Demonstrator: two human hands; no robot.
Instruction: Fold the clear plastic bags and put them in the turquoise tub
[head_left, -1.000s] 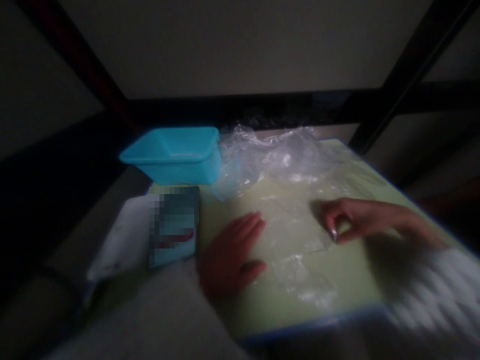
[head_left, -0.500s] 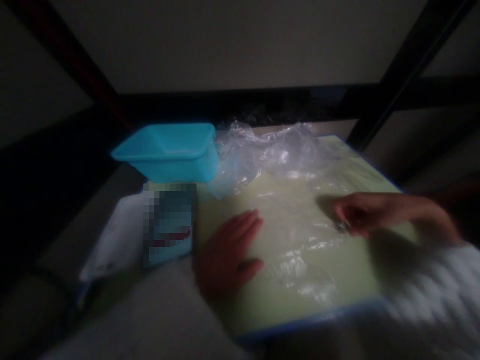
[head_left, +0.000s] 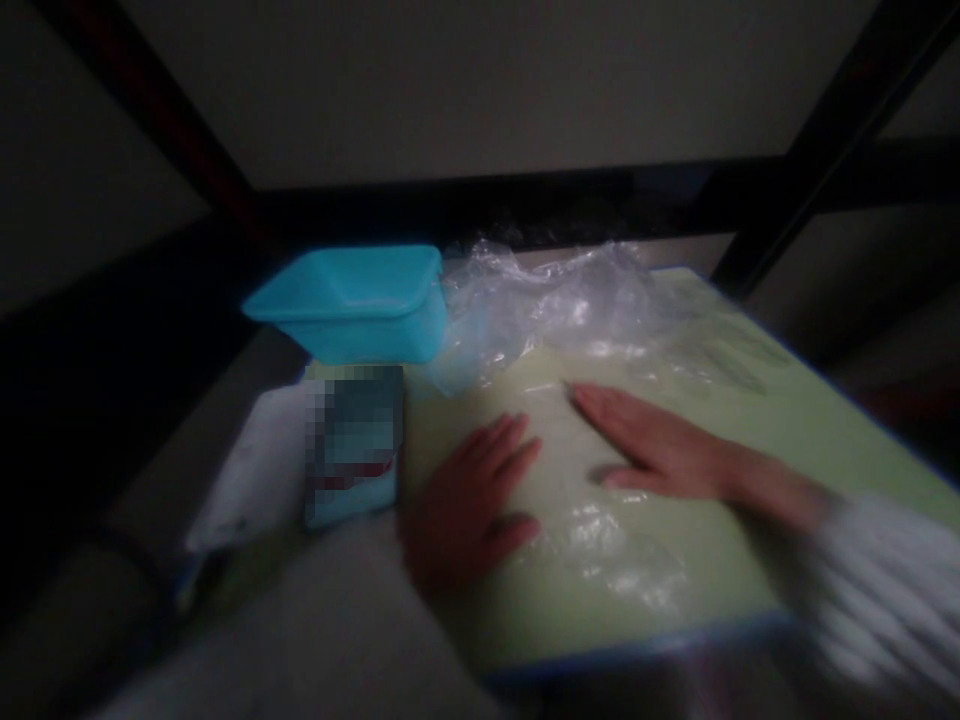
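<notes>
A clear plastic sheet [head_left: 600, 530] lies flat on a pale green mat [head_left: 787, 420] with a blue border. My left hand [head_left: 465, 500] rests flat on the sheet's left edge, fingers stretched out. Palm down and with its fingers extended toward the far left, my right hand [head_left: 652, 445] presses on the middle of the sheet. Neither hand holds anything. The scene is dim and blurred.
A turquoise plastic tub [head_left: 352, 300] stands at the mat's far left corner. Crumpled clear plastic [head_left: 547, 300] is heaped behind the sheet. A small blue booklet [head_left: 352, 445] lies on white paper [head_left: 247, 480] left of my left hand. Dark frame bars cross behind.
My right hand was pinching the sheet's right edge; it has let go, opened and slid left onto the sheet. My left hand has stayed in place.
</notes>
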